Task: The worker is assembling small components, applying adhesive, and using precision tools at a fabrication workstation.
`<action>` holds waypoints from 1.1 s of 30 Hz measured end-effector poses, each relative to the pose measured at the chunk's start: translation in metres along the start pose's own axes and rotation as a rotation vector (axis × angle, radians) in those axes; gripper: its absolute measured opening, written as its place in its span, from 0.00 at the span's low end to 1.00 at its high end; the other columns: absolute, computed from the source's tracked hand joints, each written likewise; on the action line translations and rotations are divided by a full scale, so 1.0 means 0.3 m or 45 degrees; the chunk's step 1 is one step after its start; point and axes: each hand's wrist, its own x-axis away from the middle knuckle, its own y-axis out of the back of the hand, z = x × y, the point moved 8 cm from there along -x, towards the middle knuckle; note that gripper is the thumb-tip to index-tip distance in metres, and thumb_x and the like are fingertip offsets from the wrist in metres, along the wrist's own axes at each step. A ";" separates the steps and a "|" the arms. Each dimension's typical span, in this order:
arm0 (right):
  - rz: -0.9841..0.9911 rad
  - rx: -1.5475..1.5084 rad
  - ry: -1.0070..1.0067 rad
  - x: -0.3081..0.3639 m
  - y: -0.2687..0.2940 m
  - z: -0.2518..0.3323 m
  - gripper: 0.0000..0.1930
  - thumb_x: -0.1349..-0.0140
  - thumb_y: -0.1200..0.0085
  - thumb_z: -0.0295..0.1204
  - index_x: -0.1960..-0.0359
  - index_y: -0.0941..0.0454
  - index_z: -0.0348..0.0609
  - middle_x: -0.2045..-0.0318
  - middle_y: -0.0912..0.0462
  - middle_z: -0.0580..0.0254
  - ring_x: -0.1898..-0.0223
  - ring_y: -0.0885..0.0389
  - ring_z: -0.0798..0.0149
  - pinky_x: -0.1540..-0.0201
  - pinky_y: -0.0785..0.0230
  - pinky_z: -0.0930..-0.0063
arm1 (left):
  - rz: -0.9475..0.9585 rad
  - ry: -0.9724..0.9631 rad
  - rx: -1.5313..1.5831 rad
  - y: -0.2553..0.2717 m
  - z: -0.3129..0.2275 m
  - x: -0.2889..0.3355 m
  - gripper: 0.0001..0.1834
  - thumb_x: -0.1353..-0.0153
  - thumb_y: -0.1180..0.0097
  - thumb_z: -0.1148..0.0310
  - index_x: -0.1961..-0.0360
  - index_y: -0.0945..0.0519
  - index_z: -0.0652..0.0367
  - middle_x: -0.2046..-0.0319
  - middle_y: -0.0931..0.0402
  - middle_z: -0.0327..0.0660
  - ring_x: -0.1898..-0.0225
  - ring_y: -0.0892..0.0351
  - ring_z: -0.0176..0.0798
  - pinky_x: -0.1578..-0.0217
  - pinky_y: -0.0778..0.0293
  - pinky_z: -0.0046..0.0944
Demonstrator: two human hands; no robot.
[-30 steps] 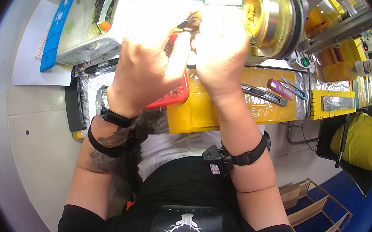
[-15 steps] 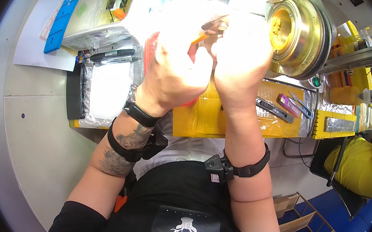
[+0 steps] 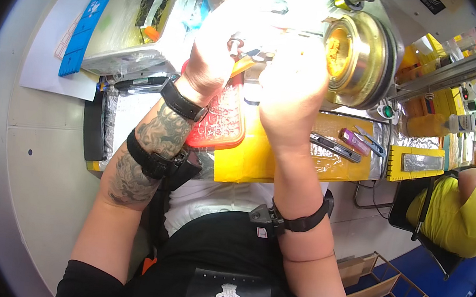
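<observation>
Strong glare washes out the fingers of both my hands. My left hand is closed around a small round-headed metal piece, which shows at its inner side. Close by on the right, my right hand is curled, its fingertips lost in the light. A yellow-orange strip slants up between the hands toward a shiny metal part beside my right hand. What exactly that hand grips cannot be made out. Below my left hand lies a red tray with a clear, crinkled surface.
Right of my hands stands a round brass-coloured machine part with orange material inside. On the yellow-covered bench lie a utility knife, a purple lighter and blue-grey snips. A person in yellow sits at far right.
My hands have moved apart, the left one up and turned, the right one slightly leftward. The metal piece in my left hand and more of the red tray now show. The view has shifted slightly.
</observation>
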 end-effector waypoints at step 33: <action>-0.585 -0.850 -0.985 0.029 0.536 -0.367 0.15 0.22 0.48 0.32 0.40 0.26 0.39 0.53 0.16 0.53 0.70 0.23 0.71 0.69 0.31 0.81 | 0.100 0.001 -1.341 -0.379 -0.219 0.104 0.09 0.38 0.39 0.77 0.58 0.24 0.61 0.75 0.26 0.45 0.73 0.21 0.49 0.65 0.26 0.44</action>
